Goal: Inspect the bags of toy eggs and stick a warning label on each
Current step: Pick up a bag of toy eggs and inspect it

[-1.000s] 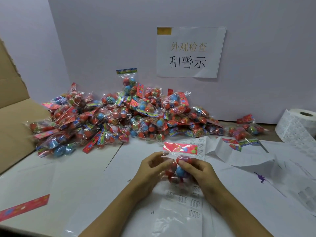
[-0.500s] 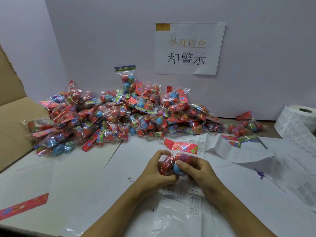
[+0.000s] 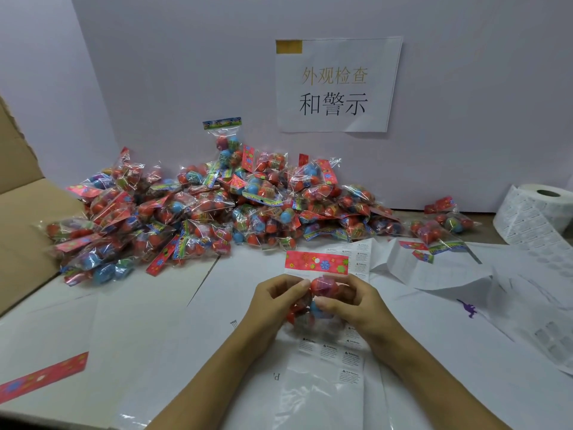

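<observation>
- Nearest, a strip of warning labels (image 3: 328, 361) lies on the white table (image 3: 139, 321) under the wrists; a loose red header card (image 3: 43, 375) sits at the near left edge, with bare tabletop between.
- Left hand (image 3: 273, 301) and right hand (image 3: 353, 304) meet at table centre, forearms angling inward — fingers of both curled round one bag of toy eggs (image 3: 316, 288), its red header upright above the knuckles.
- Right of the hands: crumpled backing paper (image 3: 434, 268), then a label roll (image 3: 539, 212) by the right edge.
- Farthest, the pile of bags (image 3: 192, 212) fills the back against the wall, a cardboard box (image 3: 18, 218) at left — a paper sign (image 3: 336, 85) above.
</observation>
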The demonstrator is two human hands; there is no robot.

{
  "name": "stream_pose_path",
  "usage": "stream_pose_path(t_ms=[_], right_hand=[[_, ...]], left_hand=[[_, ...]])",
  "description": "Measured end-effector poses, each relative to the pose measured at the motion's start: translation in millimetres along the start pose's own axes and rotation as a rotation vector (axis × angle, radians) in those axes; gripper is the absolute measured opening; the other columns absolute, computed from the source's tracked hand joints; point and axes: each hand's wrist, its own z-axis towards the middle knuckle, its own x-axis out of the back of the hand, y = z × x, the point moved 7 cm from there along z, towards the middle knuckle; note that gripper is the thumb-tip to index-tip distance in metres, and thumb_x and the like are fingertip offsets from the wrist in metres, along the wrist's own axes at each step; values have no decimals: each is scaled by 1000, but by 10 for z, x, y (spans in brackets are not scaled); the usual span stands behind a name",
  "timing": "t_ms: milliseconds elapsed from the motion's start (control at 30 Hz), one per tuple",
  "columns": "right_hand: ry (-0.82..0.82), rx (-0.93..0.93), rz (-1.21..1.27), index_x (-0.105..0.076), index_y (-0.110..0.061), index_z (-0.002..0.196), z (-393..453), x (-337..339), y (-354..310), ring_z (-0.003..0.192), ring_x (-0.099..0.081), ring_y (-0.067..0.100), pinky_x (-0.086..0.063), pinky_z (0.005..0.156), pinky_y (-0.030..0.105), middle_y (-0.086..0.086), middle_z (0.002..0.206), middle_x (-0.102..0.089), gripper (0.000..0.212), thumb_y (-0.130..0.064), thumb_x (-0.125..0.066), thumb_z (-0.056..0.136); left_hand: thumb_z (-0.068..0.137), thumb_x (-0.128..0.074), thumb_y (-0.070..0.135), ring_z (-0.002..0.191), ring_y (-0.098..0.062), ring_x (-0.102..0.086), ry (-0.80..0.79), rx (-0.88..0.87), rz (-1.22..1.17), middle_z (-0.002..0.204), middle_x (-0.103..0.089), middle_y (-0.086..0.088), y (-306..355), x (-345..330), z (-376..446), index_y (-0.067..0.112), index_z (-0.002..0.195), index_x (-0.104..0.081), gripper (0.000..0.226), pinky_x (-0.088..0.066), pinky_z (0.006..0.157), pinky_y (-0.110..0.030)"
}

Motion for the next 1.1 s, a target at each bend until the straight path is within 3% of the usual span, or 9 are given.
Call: stream_pose_path(t_ms=[100,233,367,467,600,767,867,967,1100], right_hand=[[17,5,55,-64,-10,117,16,12,34,96,-74,28,-61,70,32,13,102,-76,44,8,-77,79],[45,-3,63,-62,-9,117,18,32,50,94,-74,30,-61,68,35,13,99,-76,44,12,-74,80],[71,28,-14,-75,-20,104,-7,37,-29,94,-74,24,-61,73,31,8,100,-77,23,-22,-82,83],[107,38,-37,-78,-22,100,-32,29,-79,91,-75,16,-58,67,22,4,99,-77,31,-44,-79,79],[129,26,4,-80,-18,94,-31,52,-71,88,-76,27,-62,72,34,12,94,-78,27,-40,-78,77],[178,-14,59,-80,-13,85,-32,78,-54,73,-74,28,-58,58,33,16,84,-76,29,-37,-81,67],[166,-16,62,-78,-6,82,-27,69,-32,78,-74,35,-60,64,37,21,86,-75,27,-31,-80,73],[178,-22,51,-77,-7,73,-34,58,-43,67,-69,27,-57,58,31,15,75,-72,31,-38,-80,68],[139,-44,32,-81,-14,89,-42,30,-48,75,-75,22,-57,58,27,9,86,-77,39,-48,-77,71]], left_hand=[[80,-81,40,87,-34,-72,-26,-3,-18,93,-74,-24,-2,-45,-9,8,92,-79,34,-57,86,-59],[83,-79,37,86,-31,-72,-63,17,-64,89,-75,-19,5,-71,-25,7,91,-79,31,-60,78,-42],[88,-76,32,93,-33,-74,-81,10,-80,97,-76,-20,32,-46,-34,8,100,-80,27,-62,79,-41],[89,-76,33,95,-36,-75,-108,-18,-51,101,-77,-20,58,-49,-48,11,103,-81,26,-62,84,-43],[87,-79,41,99,-38,-74,-142,-15,-51,104,-76,-22,60,-79,-60,8,106,-81,38,-61,87,-46],[86,-78,47,93,-40,-74,-136,-6,-6,98,-77,-22,43,-103,-63,10,99,-82,39,-59,88,-53],[87,-77,46,91,-37,-76,-115,1,-11,96,-78,-19,55,-107,-68,11,96,-82,36,-63,81,-46],[89,-74,42,95,-33,-76,-90,9,-33,97,-78,-14,59,-102,-68,14,101,-81,31,-63,76,-39],[90,-72,40,103,-33,-74,-40,42,-111,101,-76,-11,37,-69,-47,18,107,-78,29,-63,80,-50]])
